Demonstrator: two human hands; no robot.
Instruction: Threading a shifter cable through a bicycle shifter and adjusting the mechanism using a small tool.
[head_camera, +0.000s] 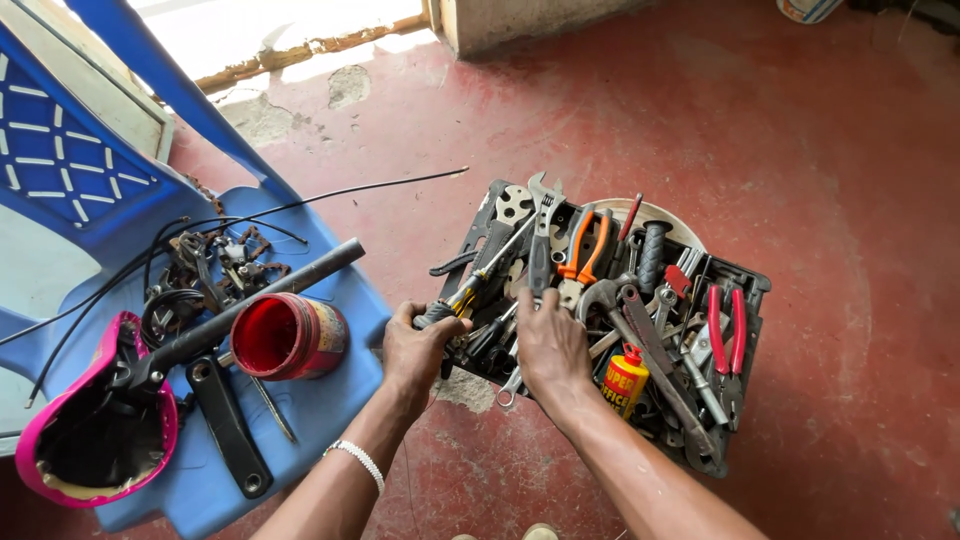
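A black tool tray full of several tools stands on the red floor. My left hand is closed around the dark handle of a screwdriver at the tray's near left corner. My right hand rests palm down on the tools beside it, fingers among wrenches, and I cannot tell if it grips any of them. An adjustable wrench, orange-handled pliers, red-handled pliers and a small yellow bottle lie in the tray.
A blue plastic chair at left carries a red tin, a black seat post on a pink-edged saddle, a crank arm, a chain and cables. Sunlit doorway at top.
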